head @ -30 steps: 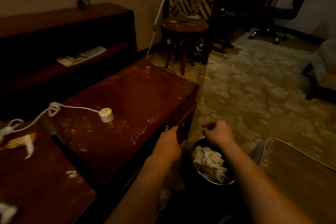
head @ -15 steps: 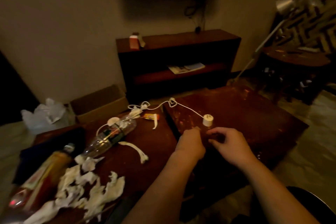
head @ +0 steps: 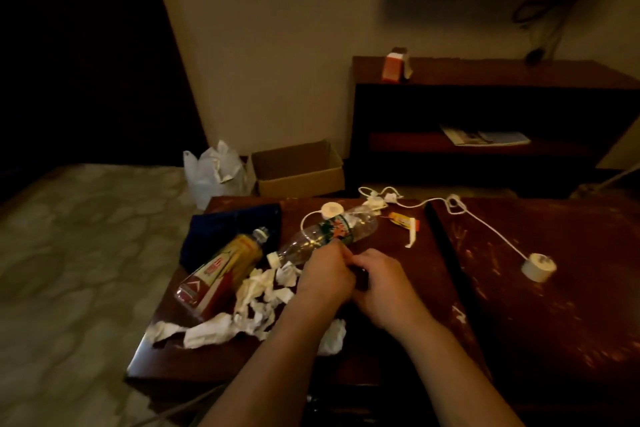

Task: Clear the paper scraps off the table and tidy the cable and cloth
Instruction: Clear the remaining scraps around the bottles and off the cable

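Both hands have swung left, off the cable end and over to the scraps [head: 258,302]

Left hand [head: 325,276] and right hand [head: 386,289] are bunched together right beside the pile, fingers curled. Can't tell if they've got hold of anything. Looks like another scrap grab is next. Cloth [head: 221,230] lies further back under a bottle [head: 228,263], and the cable [head: 455,205] trails across the far worktop [head: 554,322], both untouched.

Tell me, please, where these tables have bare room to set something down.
The right table is mostly bare on the near side of the white cable. The left table's left half is crowded with paper scraps, a clear bottle, a yellow bottle and the blue cloth.
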The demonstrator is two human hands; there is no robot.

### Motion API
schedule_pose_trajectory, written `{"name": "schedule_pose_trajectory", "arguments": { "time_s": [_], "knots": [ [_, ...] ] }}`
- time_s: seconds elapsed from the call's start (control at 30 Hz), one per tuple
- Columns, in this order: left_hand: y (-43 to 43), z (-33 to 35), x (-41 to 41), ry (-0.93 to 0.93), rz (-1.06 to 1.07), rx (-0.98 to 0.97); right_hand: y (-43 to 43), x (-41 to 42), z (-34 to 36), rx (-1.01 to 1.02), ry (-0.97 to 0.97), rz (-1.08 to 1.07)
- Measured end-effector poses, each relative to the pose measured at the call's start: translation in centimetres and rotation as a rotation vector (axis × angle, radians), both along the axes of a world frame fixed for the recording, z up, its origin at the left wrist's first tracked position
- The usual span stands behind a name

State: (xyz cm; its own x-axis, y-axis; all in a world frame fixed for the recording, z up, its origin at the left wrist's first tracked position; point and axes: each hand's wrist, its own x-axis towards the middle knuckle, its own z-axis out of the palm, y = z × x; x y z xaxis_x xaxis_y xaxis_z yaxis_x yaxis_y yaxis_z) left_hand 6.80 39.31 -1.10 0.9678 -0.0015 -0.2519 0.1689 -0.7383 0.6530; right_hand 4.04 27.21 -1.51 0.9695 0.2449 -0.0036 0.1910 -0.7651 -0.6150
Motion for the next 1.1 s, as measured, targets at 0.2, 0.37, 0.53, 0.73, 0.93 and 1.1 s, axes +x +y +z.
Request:
{"name": "schedule_pose_trajectory", "arguments": {
  "time_s": [0.2, 0.37, 0.53, 0.73, 0.93, 1.1],
  "knots": [
    [2.4, -2.1, 0.3, -0.046, 0.100, -0.057, 2.4, 1.5, -1.1, -0.065, 0.155, 0.021],
    [1.7, -4.0, 1.0, -0.082, -0.117, -0.040, 1.9, 1.7, -1.0, -0.162, 0.272, 0.133],
    [3.3, -4.2, 2.5, -0.139, 0.061, -0.189, 2.0, 1.7, -2.0, -0.164, 0.277, 0.229],
    [3.8, -4.4, 2.7, -0.162, -0.008, -0.256, 4.0, 1.4, -3.5, -0.218, 0.332, 0.169],
    [3.8, -4.2, 2.7, -0.236, -0.058, -0.300, 4.0, 1.6, -3.1, -0.181, 0.325, 0.071],
    [3.7, -3.9, 2.8, -0.242, -0.092, -0.304, 3.8, 2.2, -2.3, -0.160, 0.273, 0.030]
  ]
}}
